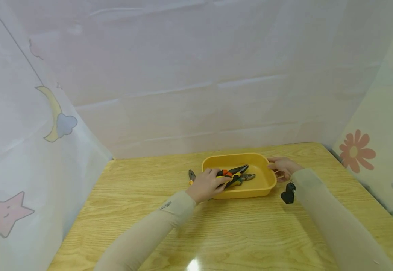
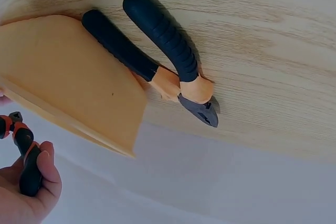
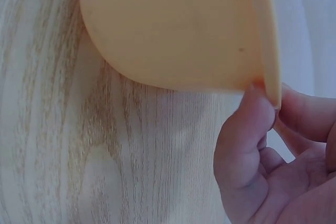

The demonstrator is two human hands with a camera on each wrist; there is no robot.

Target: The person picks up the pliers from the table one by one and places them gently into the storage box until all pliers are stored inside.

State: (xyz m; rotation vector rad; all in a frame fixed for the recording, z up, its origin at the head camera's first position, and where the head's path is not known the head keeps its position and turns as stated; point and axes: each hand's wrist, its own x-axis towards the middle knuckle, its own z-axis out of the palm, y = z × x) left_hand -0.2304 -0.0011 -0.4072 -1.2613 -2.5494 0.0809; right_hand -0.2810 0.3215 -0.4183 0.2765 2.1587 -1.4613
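A yellow plastic basin (image 1: 250, 193) stands at the back of the table with several pliers (image 1: 248, 177) lying in it. My left hand (image 1: 206, 186) reaches over its left side. In the left wrist view, thumb and fingers hold the dark handle of a pair of pliers (image 2: 31, 171) with orange-red trim, over the basin's rim. My right hand (image 1: 283, 168) pinches the basin's right rim, as the right wrist view shows, thumb on the outer wall (image 3: 184, 35). Outside the basin, on the left, pliers (image 2: 168, 51) with black-and-orange handles lie on the wood, handles spread.
The wood-grain table (image 1: 142, 210) is bounded by a pale cloth backdrop (image 1: 196, 94) behind and printed cloths on both sides. A small black device (image 1: 288, 193) hangs at the right wrist.
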